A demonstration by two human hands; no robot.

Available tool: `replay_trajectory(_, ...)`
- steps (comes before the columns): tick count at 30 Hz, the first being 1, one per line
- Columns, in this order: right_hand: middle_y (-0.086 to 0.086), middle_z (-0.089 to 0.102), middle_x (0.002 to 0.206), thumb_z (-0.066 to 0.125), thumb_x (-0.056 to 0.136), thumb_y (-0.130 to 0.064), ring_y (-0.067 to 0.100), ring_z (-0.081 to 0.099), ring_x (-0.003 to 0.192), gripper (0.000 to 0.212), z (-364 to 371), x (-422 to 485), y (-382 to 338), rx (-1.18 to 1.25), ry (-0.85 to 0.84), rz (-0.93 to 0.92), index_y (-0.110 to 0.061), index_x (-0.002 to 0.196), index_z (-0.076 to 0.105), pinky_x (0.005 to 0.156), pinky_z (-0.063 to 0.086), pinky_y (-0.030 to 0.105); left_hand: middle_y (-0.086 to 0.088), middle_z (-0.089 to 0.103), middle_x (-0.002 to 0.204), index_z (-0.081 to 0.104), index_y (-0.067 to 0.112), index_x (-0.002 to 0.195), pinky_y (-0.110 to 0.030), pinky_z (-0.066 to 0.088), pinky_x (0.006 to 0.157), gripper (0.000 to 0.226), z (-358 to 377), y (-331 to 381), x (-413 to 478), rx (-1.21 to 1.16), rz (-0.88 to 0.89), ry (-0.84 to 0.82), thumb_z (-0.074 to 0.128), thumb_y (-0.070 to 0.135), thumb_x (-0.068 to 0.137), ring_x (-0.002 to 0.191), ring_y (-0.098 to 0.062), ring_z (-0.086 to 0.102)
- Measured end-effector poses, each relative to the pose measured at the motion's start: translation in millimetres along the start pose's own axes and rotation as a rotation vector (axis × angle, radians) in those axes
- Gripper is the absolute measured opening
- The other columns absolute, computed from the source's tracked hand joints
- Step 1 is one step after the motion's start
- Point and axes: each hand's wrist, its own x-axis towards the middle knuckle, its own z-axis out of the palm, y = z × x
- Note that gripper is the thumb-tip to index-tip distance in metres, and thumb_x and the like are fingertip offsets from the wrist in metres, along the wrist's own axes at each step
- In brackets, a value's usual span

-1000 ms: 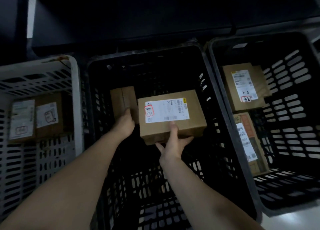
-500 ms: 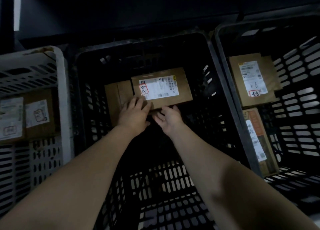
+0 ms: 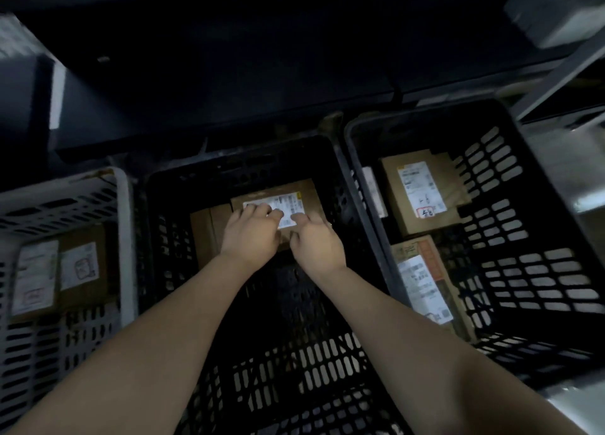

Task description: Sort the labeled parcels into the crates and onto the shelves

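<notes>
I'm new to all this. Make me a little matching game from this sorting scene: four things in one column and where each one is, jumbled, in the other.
Things
1. white crate
2. middle black crate
3. right black crate
4. labelled parcel

Places
A. under the fingers of the left hand and the right hand
B. left end of the row
C. right end of the row
D. between the other two crates

Pairs: 1-B, 2-D, 3-C, 4-A
</notes>
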Motion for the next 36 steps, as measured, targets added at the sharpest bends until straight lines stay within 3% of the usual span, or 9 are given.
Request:
replay_trajectory(3, 0.010, 0.050, 0.129, 0.046, 0.098, -0.018, 0.031, 0.043, 0.124, 0.037, -37.1, -13.4, 1.3, -0.129, 0.099, -0.108, -0.014, 0.134, 0.049, 0.086, 0.046, 0.039, 0.001, 0.049, 0.131, 0.047, 0.023, 0.131, -0.032, 0.030, 0.099, 0.038, -30.6, 16.9, -5.6, 0.051, 0.023, 0.058, 0.045, 0.026, 0.093, 0.123, -0.021, 0.041)
replay_trajectory(7, 0.009, 0.064, 0.099, 0.067, 0.084, -0.022, 0.033, 0.060, 0.096, 0.022, -84.7, -29.0, 25.6, -0.189, 0.327, -0.145, -0.013, 0.104, 0.069, 0.070, 0.051, 0.041, 0.002, 0.051, 0.124, 0.047, 0.023, 0.130, -0.032, 0.035, 0.092, 0.036, -63.9, 55.2, -8.0, 0.072, 0.087, 0.139, 0.043, 0.026, 0.094, 0.115, -0.021, 0.045)
replay_trajectory(9, 0.010, 0.065, 0.102, 0.066, 0.084, -0.025, 0.034, 0.060, 0.098, 0.025, -107.2, -36.7, 52.2, -0.188, 0.347, -0.104, -0.014, 0.107, 0.068, 0.073, 0.051, 0.042, 0.001, 0.052, 0.120, 0.048, 0.021, 0.126, -0.033, 0.036, 0.090, 0.033, -72.4, 84.2, -4.1, 0.057, 0.141, 0.167, 0.041, 0.027, 0.095, 0.112, -0.021, 0.045)
replay_trajectory(13, 0.007, 0.051, 0.130, 0.044, 0.099, -0.031, 0.032, 0.044, 0.123, 0.038, -128.8, -51.4, 126.5, -0.261, 0.172, 0.025, -0.019, 0.134, 0.048, 0.092, 0.043, 0.042, -0.001, 0.050, 0.122, 0.048, 0.020, 0.128, -0.034, 0.037, 0.091, 0.033, -67.0, 151.6, 11.5, 0.021, 0.226, 0.152, 0.040, 0.025, 0.096, 0.115, -0.023, 0.044)
replay_trajectory(17, 0.010, 0.041, 0.140, 0.044, 0.097, -0.028, 0.033, 0.036, 0.130, 0.044, -117.9, -56.9, 204.1, -0.198, -0.071, 0.170, -0.018, 0.140, 0.040, 0.099, 0.042, 0.043, -0.003, 0.049, 0.125, 0.046, 0.018, 0.132, -0.034, 0.041, 0.090, 0.036, -28.9, 214.8, 26.9, -0.071, 0.214, 0.034, 0.042, 0.022, 0.096, 0.118, -0.023, 0.044)
replay_trajectory(25, 0.014, 0.053, 0.132, 0.055, 0.092, -0.043, 0.030, 0.053, 0.116, 0.056, -60.7, -46.9, 314.9, 0.192, -0.460, 0.385, -0.015, 0.139, 0.043, 0.094, 0.049, 0.034, -0.011, 0.014, 0.152, 0.024, 0.022, 0.147, -0.041, 0.029, 0.109, 0.059, 60.4, 287.5, 49.6, -0.412, -0.277, -0.307, 0.048, 0.028, 0.094, 0.137, -0.035, 0.020)
replay_trajectory(28, 0.011, 0.039, 0.149, 0.055, 0.093, -0.048, 0.026, 0.041, 0.133, 0.073, -56.0, -39.3, 325.7, 0.397, -0.550, 0.424, -0.011, 0.150, 0.027, 0.102, 0.038, 0.027, -0.009, -0.002, 0.157, 0.015, 0.023, 0.150, -0.040, 0.027, 0.110, 0.068, 75.5, 289.9, 55.4, -0.478, -0.394, -0.320, 0.052, 0.025, 0.094, 0.141, -0.035, 0.012)
replay_trajectory(32, 0.009, 0.033, 0.153, 0.055, 0.094, -0.045, 0.025, 0.036, 0.137, 0.076, -53.8, -34.4, 320.8, 0.650, -0.660, 0.465, -0.010, 0.152, 0.020, 0.101, 0.035, 0.029, -0.012, 0.004, 0.156, 0.020, 0.020, 0.149, -0.041, 0.024, 0.111, 0.066, 84.9, 286.1, 64.0, -0.499, -0.509, -0.331, 0.055, 0.024, 0.093, 0.142, -0.037, 0.003)
replay_trajectory(36, 0.007, 0.040, 0.149, 0.062, 0.086, -0.055, 0.022, 0.040, 0.132, 0.090, -41.0, -35.6, 316.9, 0.800, -0.668, 0.524, -0.017, 0.153, 0.014, 0.094, 0.033, 0.028, -0.016, 0.032, 0.137, 0.042, 0.013, 0.128, -0.041, 0.033, 0.104, 0.044, 89.5, 282.6, 77.7, -0.460, -0.507, -0.346, 0.051, 0.037, 0.092, 0.129, -0.040, 0.028)
